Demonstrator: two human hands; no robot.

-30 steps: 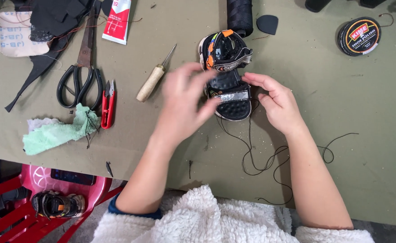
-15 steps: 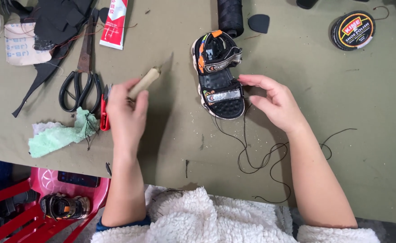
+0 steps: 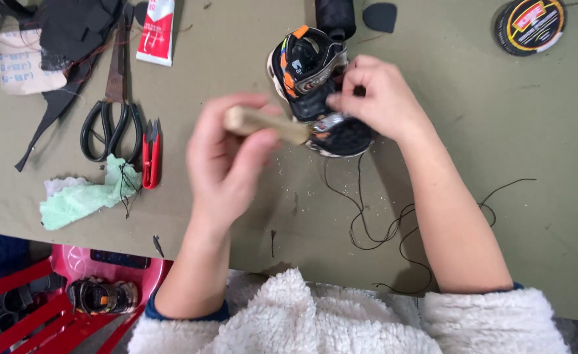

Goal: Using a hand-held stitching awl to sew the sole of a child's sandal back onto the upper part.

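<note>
An olive-green counter [image 3: 512,131] carries the lot. On it lie black-handled scissors [image 3: 108,121], red thread snips [image 3: 150,154], a crumpled pale-green cloth [image 3: 82,196], a white and red tube [image 3: 156,31], dark leather scraps [image 3: 72,33], a round tin [image 3: 529,25], loose black thread [image 3: 381,223] and a small black-and-orange sandal [image 3: 312,85].

Matt wooden awl handle [image 3: 263,123], glossy-trimmed mesh sandal [image 3: 315,85], matt olive table cloth [image 3: 486,131], fluffy fleece sleeves [image 3: 341,321].
</note>
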